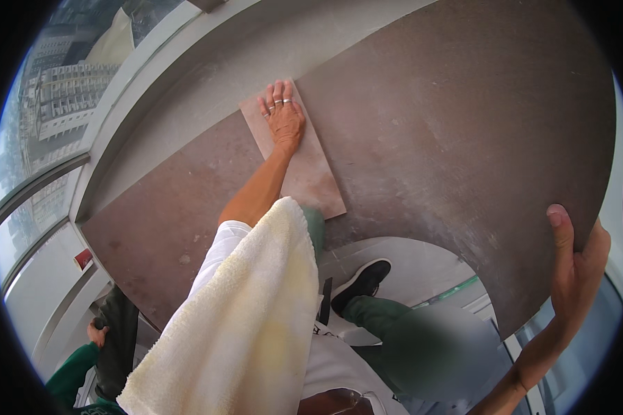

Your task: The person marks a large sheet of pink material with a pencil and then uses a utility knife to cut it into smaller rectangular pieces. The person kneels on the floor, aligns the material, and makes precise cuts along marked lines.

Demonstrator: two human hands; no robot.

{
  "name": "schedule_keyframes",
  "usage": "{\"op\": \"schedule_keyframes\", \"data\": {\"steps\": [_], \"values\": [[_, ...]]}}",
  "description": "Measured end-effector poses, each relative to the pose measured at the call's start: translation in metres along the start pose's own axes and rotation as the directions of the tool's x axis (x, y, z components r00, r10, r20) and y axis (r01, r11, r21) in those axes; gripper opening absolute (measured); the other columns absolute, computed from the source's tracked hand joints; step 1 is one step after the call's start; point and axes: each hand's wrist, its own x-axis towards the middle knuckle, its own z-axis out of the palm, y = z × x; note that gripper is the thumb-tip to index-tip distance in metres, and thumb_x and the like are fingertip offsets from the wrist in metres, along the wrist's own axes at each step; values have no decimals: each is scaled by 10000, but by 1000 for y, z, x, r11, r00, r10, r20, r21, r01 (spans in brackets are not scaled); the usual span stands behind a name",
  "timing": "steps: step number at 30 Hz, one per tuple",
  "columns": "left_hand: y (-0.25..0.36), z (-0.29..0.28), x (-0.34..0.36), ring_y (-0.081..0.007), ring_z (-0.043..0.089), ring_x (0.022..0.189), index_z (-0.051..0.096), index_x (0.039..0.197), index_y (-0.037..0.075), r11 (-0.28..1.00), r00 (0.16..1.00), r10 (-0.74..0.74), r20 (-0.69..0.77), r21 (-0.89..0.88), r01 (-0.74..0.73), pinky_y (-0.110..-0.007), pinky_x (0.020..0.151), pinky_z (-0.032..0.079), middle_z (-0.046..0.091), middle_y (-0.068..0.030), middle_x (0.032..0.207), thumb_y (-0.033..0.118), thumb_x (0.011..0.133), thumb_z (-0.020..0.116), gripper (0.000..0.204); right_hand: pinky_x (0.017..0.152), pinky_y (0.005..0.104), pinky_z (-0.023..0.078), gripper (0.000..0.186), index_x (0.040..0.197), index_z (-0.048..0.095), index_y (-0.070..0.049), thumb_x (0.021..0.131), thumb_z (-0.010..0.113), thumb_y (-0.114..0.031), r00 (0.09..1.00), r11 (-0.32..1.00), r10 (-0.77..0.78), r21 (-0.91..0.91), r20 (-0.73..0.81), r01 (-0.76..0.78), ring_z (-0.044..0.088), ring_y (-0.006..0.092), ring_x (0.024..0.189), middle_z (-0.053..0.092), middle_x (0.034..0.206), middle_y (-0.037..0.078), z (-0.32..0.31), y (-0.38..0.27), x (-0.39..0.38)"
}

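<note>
My left hand [284, 119] lies flat with its fingers spread on a small light-brown rectangular board [314, 181]. That piece rests across a large dark-brown board [457, 124], whose lower side has a curved cutout. Along the big board's right edge, my right hand [576, 257] grips it with the thumb on top; the other fingers are mostly hidden behind the edge. A cream towel [235, 325] hangs over part of my left arm and hides it.
A grey ledge [214, 90] curves along the window [69, 97] at the upper left, with buildings outside. At the lower left, another person's hand [98, 335] holds something small and dark. A dark shoe [360, 285] stands below the cutout.
</note>
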Motion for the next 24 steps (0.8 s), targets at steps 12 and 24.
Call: {"op": "schedule_keyframes", "data": {"steps": [12,24], "values": [[-15,-8,-7,-274,249,1482,418,1483,124,1000,999,-20,29,1,20,-508,1237,86,382,-81,1536,166,957,483,532,556,337,481,375,1155,649,49,963,647,-273,998,976,-56,212,25,49,634,245,543,682,732,194,-3,-28,5],[-48,-43,31,-339,381,1423,414,1494,106,992,908,47,417,90,-93,-526,1127,345,423,-161,1527,503,827,741,842,789,379,523,273,1170,657,-91,899,651,-64,902,991,-84,59,-423,120,650,264,943,677,1033,102,171,127,-84]]}}
